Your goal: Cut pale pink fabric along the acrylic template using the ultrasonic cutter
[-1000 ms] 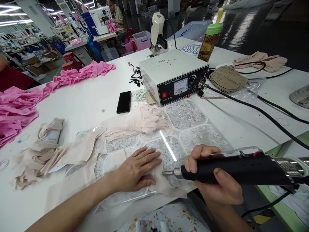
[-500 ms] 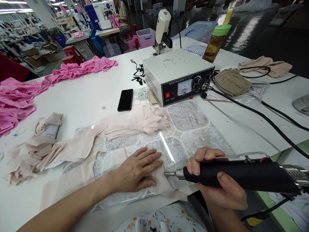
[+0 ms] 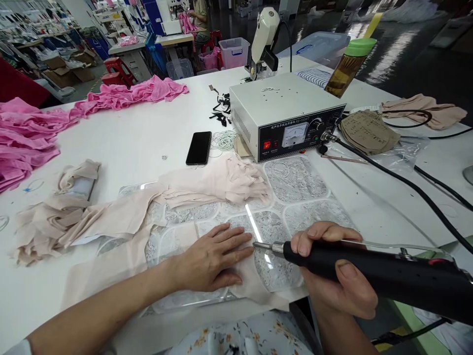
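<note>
My left hand lies flat, fingers stretched, on a thin pale-pink fabric strip, pressing it to a clear, marble-patterned mat. In my right hand is a black handheld ultrasonic welding tool, fingers over its top and thumb along the near side. Its slim metal tip points left, close to my left fingertips. Whether the tip touches the mat cannot be made out. Beyond my left hand rests a stack of pale-pink fabric pieces, and more pale fabric is bunched on the left.
A grey control box stands behind the mat, joined to a black cable. Near it are a phone, a green-lidded bottle and brown card pieces. Pink fabric lies along the left. A person sits far back.
The tool's tip has moved away from my body, from the fabric edge to near my left fingertips. My left hand stays on the fabric. The view has shifted slightly left and down.
</note>
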Demonstrator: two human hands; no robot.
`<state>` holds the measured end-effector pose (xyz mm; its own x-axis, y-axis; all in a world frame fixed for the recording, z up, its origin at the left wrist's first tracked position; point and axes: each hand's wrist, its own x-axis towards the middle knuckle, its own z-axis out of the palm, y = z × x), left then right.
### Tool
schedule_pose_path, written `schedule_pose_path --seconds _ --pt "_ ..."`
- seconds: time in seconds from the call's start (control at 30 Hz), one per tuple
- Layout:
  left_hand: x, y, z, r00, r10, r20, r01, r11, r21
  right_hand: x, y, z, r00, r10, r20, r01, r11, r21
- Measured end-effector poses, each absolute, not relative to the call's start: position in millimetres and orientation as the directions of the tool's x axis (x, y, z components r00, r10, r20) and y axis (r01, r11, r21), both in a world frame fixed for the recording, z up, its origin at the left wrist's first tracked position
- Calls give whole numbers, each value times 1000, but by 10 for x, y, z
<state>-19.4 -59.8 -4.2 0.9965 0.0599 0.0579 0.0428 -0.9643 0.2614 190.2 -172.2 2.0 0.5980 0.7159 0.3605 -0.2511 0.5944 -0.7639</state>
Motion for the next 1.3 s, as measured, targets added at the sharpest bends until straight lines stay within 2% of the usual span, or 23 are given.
schedule_pose_path --seconds 0.23,0.47,0.93,1.3 --pt "-186 -598 -41 997 63 38 50 -957 287 1893 -1721 67 614 730 301 -272 553 -788" --pt "-185 -592 -31 998 50 32 40 -965 260 1894 -1694 71 613 724 316 -223 543 -810" --pt "-200 -591 -34 998 56 24 48 -963 264 1883 -1923 50 548 797 255 -376 506 -776" --pt "-199 -599 -39 998 58 4 55 -965 257 1865 -1972 108 525 816 240 -385 480 -788"
